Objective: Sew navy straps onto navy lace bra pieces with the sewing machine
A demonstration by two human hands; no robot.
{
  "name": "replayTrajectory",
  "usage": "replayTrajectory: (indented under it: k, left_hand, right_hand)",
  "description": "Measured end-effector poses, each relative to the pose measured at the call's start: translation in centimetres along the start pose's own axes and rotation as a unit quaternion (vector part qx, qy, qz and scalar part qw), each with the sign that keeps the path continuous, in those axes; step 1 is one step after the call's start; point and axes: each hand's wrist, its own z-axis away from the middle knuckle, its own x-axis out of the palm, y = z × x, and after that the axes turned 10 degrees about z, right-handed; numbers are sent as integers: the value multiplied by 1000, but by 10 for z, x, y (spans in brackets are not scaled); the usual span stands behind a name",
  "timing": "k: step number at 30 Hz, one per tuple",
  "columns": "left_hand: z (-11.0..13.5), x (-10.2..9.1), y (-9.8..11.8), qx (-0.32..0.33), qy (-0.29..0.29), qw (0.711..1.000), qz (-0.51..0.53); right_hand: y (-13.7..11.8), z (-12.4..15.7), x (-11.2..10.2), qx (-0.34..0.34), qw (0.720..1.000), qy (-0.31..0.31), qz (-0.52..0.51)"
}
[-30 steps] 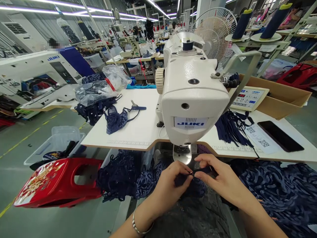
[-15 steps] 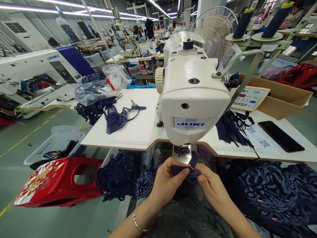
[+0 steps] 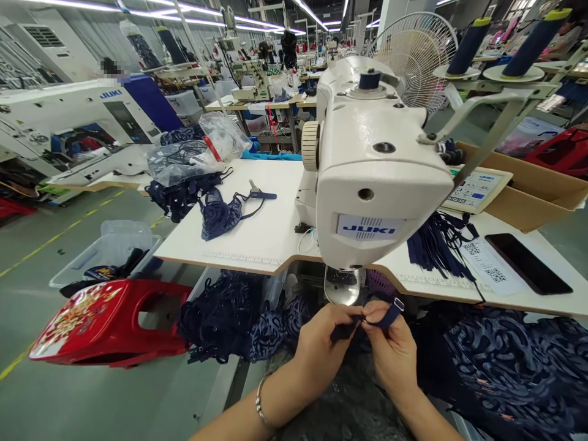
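My left hand (image 3: 321,343), with a silver bracelet on its wrist, pinches a piece of dark navy fabric (image 3: 344,329). Close beside it my right hand (image 3: 392,352) grips a navy bra strap (image 3: 388,316). A shiny metal slider (image 3: 399,304) sits on the strap's loop, above the right fingers. Both sets of fingertips nearly meet, and where the pieces join is partly hidden by them. Just beyond my hands are the head of a white sewing machine (image 3: 381,190) and its rounded metal arm end (image 3: 342,288).
On the white tabletop (image 3: 271,239) lie a navy bra (image 3: 220,214), a bundle of straps (image 3: 432,248) and a phone (image 3: 528,263). Patterned navy garments hang at right (image 3: 509,361); more fill a bin (image 3: 220,318) at left. A red stool (image 3: 114,321) lies on the floor.
Both hands have moved slightly away from the machine's metal arm end. The strap has turned to the right, and its slider now shows above my right hand. The view has shifted a little.
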Motion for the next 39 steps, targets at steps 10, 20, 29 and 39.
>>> replayTrajectory:
  k: [10, 20, 29, 39]
  left_hand:
    - [1, -5, 0, 119, -30, 992, -42]
    - [-8, -7, 14, -275, 25, 954, 118]
    - [-1, -1, 2, -325, 124, 918, 190]
    - [-1, -2, -14, -282, 132, 936, 165]
  right_hand:
    - [9, 5, -7, -79, 996, -23, 37]
    - [-16, -16, -16, 124, 976, -126, 124]
    - [-15, -29, -11, 125, 941, -210, 232]
    - [-9, -47, -2, 16, 920, -200, 337]
